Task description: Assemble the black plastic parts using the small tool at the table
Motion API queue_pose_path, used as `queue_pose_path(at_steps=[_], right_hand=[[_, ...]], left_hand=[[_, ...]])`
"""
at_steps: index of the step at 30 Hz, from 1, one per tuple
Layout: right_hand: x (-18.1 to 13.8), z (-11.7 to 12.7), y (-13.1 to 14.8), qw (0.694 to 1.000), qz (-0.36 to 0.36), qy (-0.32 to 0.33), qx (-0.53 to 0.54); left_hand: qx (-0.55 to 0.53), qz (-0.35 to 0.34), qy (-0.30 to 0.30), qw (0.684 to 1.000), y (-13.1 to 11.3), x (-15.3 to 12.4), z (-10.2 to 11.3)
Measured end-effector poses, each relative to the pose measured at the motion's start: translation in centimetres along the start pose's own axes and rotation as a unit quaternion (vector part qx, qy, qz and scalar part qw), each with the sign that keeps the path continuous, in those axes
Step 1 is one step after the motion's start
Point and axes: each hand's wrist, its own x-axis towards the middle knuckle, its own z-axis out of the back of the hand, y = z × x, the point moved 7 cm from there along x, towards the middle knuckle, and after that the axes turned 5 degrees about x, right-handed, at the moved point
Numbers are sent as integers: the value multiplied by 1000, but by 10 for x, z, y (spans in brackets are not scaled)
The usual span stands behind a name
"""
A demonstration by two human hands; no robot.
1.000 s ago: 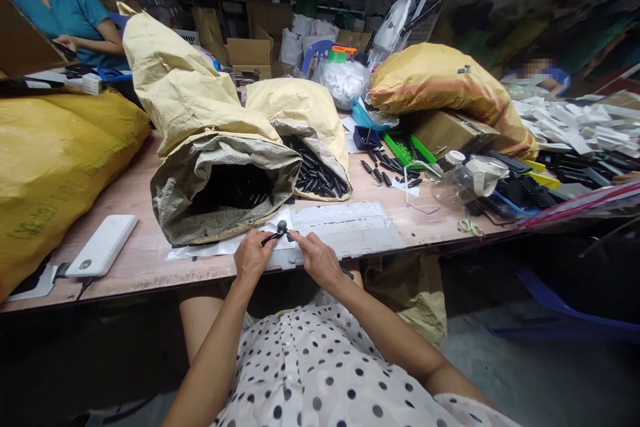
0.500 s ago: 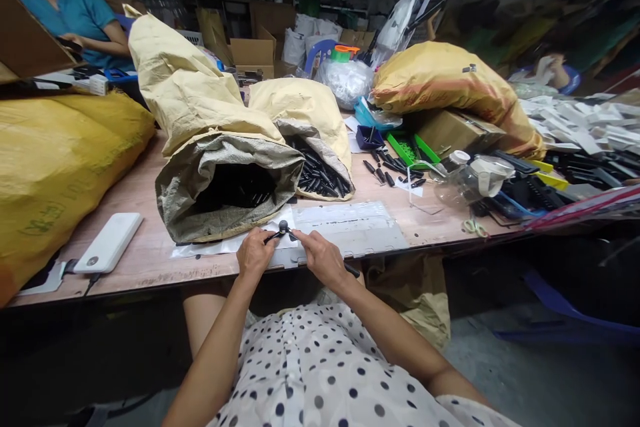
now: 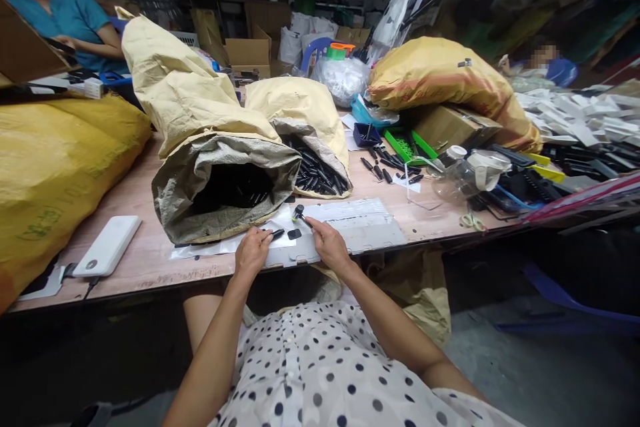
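My left hand (image 3: 251, 252) is closed, pinching a slim black tapered plastic piece (image 3: 278, 234) whose tip points right. In my right hand (image 3: 329, 242) is a small hammer (image 3: 299, 211); its dark head is raised up and to the left, away from the black piece. The fingers cover most of its shaft. Both hands are over a pale flat board (image 3: 350, 227) at the table's front edge. A small black square (image 3: 295, 235) lies on it between them. Just beyond, an open sack (image 3: 165, 193) shows dark contents, and a second sack (image 3: 300, 93) spills similar black pieces (image 3: 317, 173).
A white power bank (image 3: 107, 247) and a full yellow sack (image 3: 65, 167) are on the left. To the right are a green tray (image 3: 427, 150), loose black pieces (image 3: 387, 175), a plastic jar (image 3: 455, 177) and scissors (image 3: 473, 221). A co-worker (image 3: 75, 20) sits at back left.
The hammer head has lifted away from the black piece, as my right hand moved slightly right. My left hand stays nearly in place, and the black square now shows between them.
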Motion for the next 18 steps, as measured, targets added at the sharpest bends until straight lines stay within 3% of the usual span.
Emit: queue_pose_path(at_steps=[18], right_hand=[[1,0,2,999,-36,17,-3]], left_hand=[[-9,-13,-13,1000,-3,4,5]])
